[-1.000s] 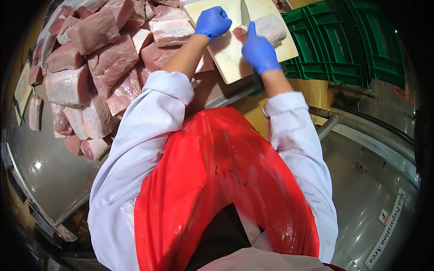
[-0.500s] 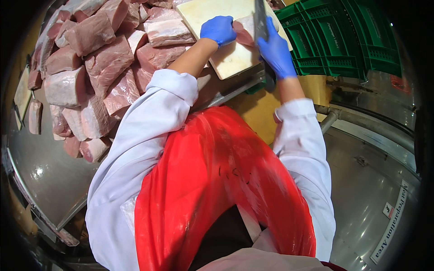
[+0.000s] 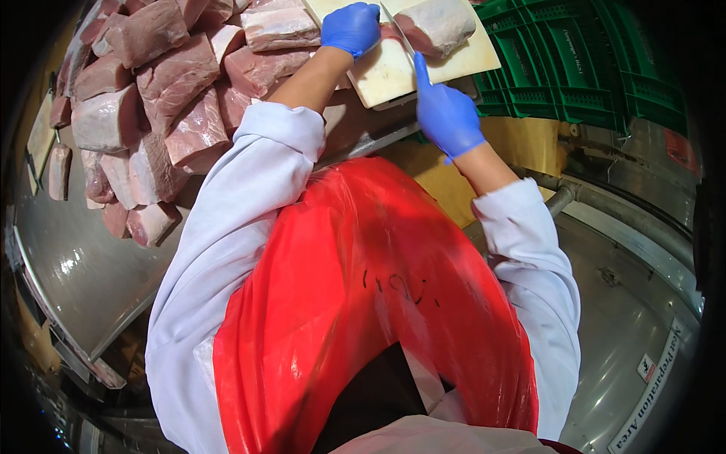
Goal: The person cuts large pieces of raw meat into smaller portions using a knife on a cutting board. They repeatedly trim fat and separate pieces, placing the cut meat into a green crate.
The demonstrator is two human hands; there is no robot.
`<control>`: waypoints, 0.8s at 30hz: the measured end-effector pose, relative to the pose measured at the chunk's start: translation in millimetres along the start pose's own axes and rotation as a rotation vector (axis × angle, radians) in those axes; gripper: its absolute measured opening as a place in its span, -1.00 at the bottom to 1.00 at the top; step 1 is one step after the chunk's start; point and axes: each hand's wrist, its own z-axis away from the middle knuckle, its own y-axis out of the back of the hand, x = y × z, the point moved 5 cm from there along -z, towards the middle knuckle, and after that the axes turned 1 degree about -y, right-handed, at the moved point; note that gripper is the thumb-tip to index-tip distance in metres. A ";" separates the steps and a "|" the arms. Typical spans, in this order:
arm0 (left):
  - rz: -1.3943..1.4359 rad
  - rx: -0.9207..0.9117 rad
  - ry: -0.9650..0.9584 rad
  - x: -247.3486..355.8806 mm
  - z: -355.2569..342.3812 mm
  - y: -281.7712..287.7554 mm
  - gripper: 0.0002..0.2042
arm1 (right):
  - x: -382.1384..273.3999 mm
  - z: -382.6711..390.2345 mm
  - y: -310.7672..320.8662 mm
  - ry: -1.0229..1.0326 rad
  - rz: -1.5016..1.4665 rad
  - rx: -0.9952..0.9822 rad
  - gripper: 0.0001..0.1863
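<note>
My left hand (image 3: 350, 30), in a blue glove, is curled at the upper left of the white cutting board (image 3: 378, 79); whatever its fingertips hold is hidden. My right hand (image 3: 446, 113), gloved alike, grips a knife (image 3: 401, 32), index finger stretched along it. The blade runs diagonally up-left beside a pale, fat-covered chunk of meat (image 3: 437, 29) on the board. A small pink piece (image 3: 390, 33) shows between my left hand and the blade. The knife's handle is mostly covered by my right hand.
A large pile of pork chunks (image 3: 174, 87) covers the steel table (image 3: 72, 250) at left, where another board (image 3: 41, 140) lies at the edge. Green plastic crates (image 3: 575, 64) stand right of my board. A metal rail (image 3: 563, 197) runs below them.
Since half a second ago, my left hand has moved upward, and my right hand has shifted down and left. The knife, then upright and blurred, now slants up-left beside the chunk.
</note>
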 end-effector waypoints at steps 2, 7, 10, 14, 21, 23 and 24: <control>-0.033 0.174 -0.060 4.3 5.6 5.6 -0.89 | 15.1 20.9 0.1 0.042 0.067 -0.017 -0.14; -0.102 0.193 -0.068 10.5 7.8 4.6 -0.92 | 42.0 34.2 -8.0 0.122 0.152 0.064 -0.14; -0.163 0.253 -0.135 6.0 6.3 3.4 -0.94 | 64.4 48.6 -7.5 0.186 0.138 0.105 -0.13; -0.197 0.243 -0.026 5.3 5.5 26.8 -0.93 | 130.8 100.3 -20.9 0.208 0.218 0.007 -0.10; -0.324 -0.039 -0.246 60.5 41.3 -15.7 -0.78 | 220.0 144.5 -74.7 0.051 -0.596 0.159 -0.13; -0.218 -0.025 -0.233 65.6 55.6 -20.1 -0.80 | 236.3 147.1 -93.7 -0.106 -0.786 0.182 -0.16; -0.146 0.103 -0.291 68.4 62.6 -16.3 -0.84 | 242.7 146.7 -99.3 -0.124 -0.829 0.217 -0.16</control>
